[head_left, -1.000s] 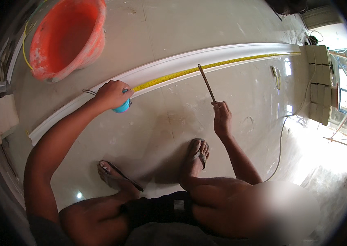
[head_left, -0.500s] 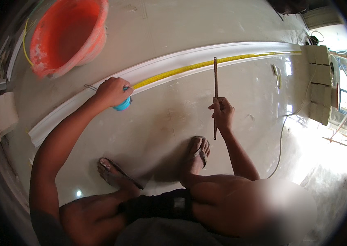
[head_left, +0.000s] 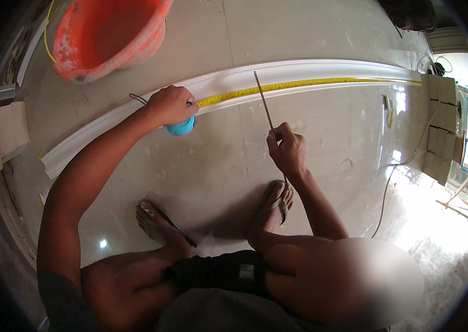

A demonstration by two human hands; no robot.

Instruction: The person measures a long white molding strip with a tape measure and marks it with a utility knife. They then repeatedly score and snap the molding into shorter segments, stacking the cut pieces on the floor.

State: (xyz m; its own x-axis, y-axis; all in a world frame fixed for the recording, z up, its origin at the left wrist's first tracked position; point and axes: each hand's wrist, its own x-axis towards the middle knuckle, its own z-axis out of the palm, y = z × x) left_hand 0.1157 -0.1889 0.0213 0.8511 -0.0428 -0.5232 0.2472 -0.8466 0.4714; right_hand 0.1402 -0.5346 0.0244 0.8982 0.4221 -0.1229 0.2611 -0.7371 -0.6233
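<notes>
A long white moulding strip (head_left: 101,130) lies on the floor across the view, with a yellow tape (head_left: 311,83) stretched along it to its far right end. My left hand (head_left: 172,105) is closed round a turquoise tape measure (head_left: 181,128) at the strip's near edge, left of the middle. A wire loop sticks out beside that hand. My right hand (head_left: 288,149) pinches a thin, dark hacksaw blade (head_left: 264,100) near its middle. The blade's upper end reaches over the strip and crosses the tape; whether it touches either, I cannot tell.
An orange, plaster-smeared tub (head_left: 153,47) stands beyond the strip at upper left. Cardboard boxes (head_left: 441,116) are stacked at the right, near a cable (head_left: 387,185) on the floor. More boxes (head_left: 10,130) sit at the left. My sandalled feet are below the strip.
The hacksaw blade has swung from upright to leaning, its upper end shifting left along the tape. My right hand has moved slightly left and turned. The left hand still grips the tape measure.
</notes>
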